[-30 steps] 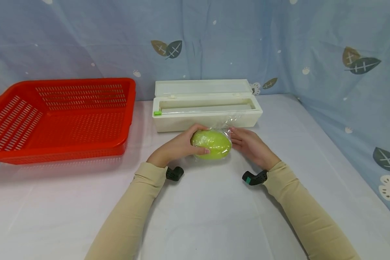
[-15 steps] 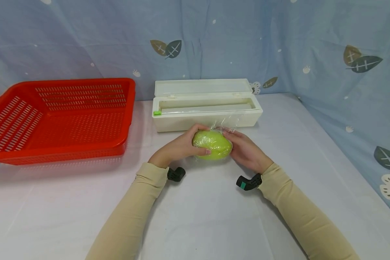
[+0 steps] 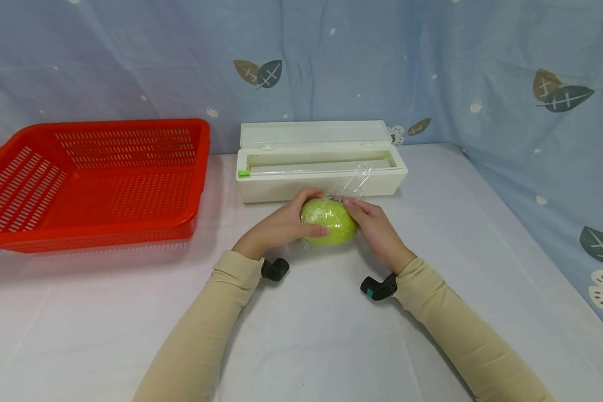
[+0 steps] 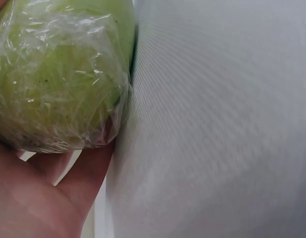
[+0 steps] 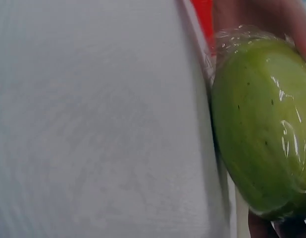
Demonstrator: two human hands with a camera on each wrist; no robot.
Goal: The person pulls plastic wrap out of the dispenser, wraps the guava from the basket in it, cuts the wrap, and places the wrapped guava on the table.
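A smooth, yellow-green oval fruit (image 3: 331, 223) lies on the white cloth, wrapped in clear cling film. My left hand (image 3: 283, 223) grips its left end, thumb in front and fingers behind. At the fruit's upper right, the thumb and fingers of my right hand (image 3: 379, 231) pinch the loose cling film (image 3: 358, 180), which stands up in a crumpled flap. Crinkled film covers the fruit's end (image 4: 59, 79) in the left wrist view. Small dark specks dot the green skin (image 5: 257, 129) in the right wrist view. My right fingertips behind the fruit are mostly hidden.
Just behind the hands stands a white cling film box (image 3: 321, 187), its lid raised, with a roll inside and a green slider (image 3: 243, 173) at its left end. To the left is a red plastic basket (image 3: 105, 226). A blue patterned curtain (image 3: 331, 67) hangs behind.
My right hand has moved left from beside the fruit to its upper right edge and draws the film flap upward. My left hand has kept its grip, with the fruit slightly turned.
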